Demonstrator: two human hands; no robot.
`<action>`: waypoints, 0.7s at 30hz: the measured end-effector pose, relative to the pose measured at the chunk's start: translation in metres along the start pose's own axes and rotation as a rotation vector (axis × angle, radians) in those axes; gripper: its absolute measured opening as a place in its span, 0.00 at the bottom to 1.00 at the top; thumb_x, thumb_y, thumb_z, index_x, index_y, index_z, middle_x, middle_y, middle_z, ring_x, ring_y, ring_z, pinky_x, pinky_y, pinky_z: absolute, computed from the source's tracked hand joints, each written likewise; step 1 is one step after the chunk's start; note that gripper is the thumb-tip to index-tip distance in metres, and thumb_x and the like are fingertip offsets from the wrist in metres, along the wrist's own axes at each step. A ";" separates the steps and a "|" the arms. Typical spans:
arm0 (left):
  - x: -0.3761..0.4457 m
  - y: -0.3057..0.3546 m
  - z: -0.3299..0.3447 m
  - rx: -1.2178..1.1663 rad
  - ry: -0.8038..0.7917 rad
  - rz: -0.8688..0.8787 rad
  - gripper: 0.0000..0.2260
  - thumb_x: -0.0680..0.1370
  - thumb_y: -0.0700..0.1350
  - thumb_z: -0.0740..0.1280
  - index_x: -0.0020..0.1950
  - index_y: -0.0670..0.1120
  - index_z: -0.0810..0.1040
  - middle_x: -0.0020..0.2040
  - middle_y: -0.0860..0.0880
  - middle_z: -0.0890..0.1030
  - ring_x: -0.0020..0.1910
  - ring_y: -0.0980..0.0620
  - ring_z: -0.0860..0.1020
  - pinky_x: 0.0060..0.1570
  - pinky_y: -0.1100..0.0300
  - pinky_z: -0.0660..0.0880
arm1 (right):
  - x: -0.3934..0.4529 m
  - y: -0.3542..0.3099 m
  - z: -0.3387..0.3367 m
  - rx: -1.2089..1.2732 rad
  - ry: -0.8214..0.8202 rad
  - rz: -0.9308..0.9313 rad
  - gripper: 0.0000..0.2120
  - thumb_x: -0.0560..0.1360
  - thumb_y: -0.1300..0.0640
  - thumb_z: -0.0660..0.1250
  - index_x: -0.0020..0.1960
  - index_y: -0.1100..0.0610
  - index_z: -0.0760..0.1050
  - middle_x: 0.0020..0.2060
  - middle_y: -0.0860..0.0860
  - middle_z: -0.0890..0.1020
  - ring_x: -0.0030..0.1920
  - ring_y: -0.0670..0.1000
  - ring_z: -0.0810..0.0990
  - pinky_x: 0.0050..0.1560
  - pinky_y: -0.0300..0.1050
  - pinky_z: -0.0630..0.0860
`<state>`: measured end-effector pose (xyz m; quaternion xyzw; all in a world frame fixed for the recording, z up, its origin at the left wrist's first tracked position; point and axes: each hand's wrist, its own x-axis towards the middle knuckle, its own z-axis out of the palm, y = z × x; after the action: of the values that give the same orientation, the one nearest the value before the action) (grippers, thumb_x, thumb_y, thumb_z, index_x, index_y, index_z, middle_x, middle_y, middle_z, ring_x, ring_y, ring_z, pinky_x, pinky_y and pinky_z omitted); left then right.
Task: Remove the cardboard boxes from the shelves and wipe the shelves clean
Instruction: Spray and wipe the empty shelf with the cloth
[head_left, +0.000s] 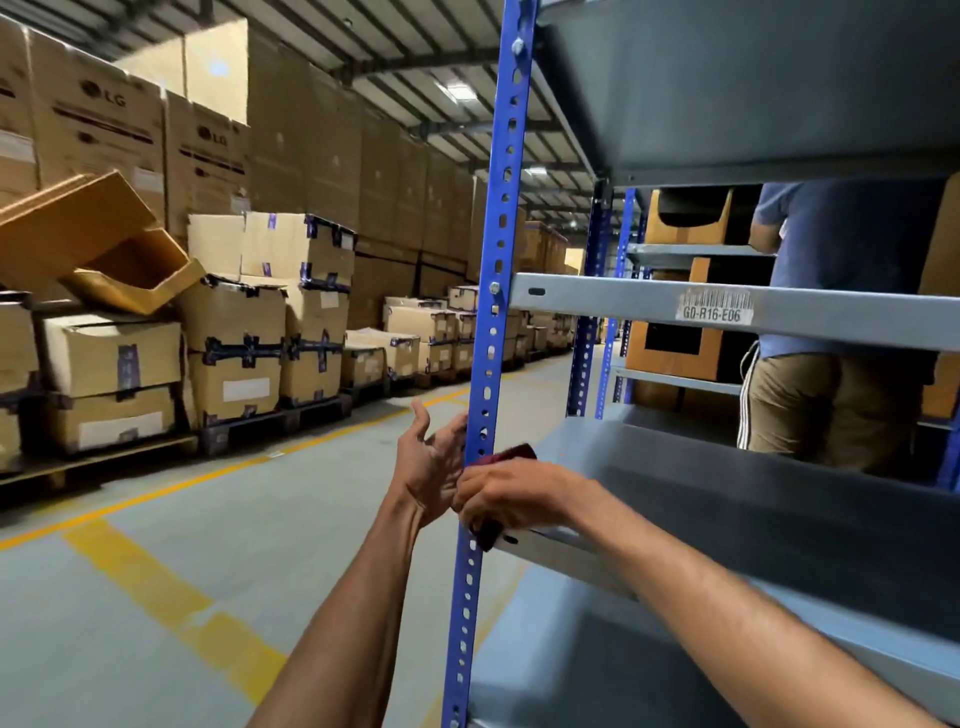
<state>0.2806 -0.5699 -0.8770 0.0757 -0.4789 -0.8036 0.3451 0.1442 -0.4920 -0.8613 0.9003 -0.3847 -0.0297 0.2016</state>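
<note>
My right hand (511, 499) grips the dark red cloth (511, 454) at the shelf (727, 493) corner, left hand (426, 462) fingers wide beside the blue upright (493, 312); cloth could snag there

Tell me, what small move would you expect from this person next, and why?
Probably a sweep of the dark red cloth rightward along the grey shelf. The right hand grips the cloth at the shelf's front left corner, beside the blue upright post, and this shelf holds no boxes where visible. The left hand is open by the post, holding nothing.
</note>
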 end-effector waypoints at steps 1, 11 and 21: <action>0.001 0.000 0.000 0.001 0.010 0.005 0.38 0.78 0.72 0.41 0.66 0.49 0.77 0.58 0.46 0.84 0.56 0.47 0.83 0.55 0.48 0.78 | 0.005 0.009 -0.009 -0.026 -0.004 0.017 0.15 0.70 0.70 0.72 0.55 0.58 0.84 0.57 0.52 0.84 0.62 0.52 0.77 0.67 0.46 0.72; 0.012 -0.011 0.000 0.005 0.051 0.069 0.41 0.78 0.72 0.41 0.75 0.44 0.70 0.67 0.47 0.79 0.64 0.50 0.78 0.61 0.51 0.71 | 0.001 0.025 -0.058 -0.477 0.696 0.369 0.13 0.78 0.65 0.67 0.62 0.61 0.80 0.60 0.55 0.81 0.62 0.57 0.78 0.63 0.53 0.76; 0.013 -0.015 0.011 0.106 0.105 0.140 0.35 0.81 0.67 0.40 0.63 0.48 0.79 0.58 0.50 0.84 0.53 0.56 0.82 0.52 0.59 0.73 | 0.005 0.019 -0.064 -0.508 0.620 0.443 0.19 0.75 0.68 0.66 0.65 0.63 0.78 0.60 0.58 0.80 0.56 0.56 0.79 0.49 0.50 0.84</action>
<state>0.2590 -0.5660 -0.8808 0.1021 -0.5060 -0.7461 0.4205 0.1479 -0.4853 -0.7951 0.6846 -0.4699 0.1915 0.5232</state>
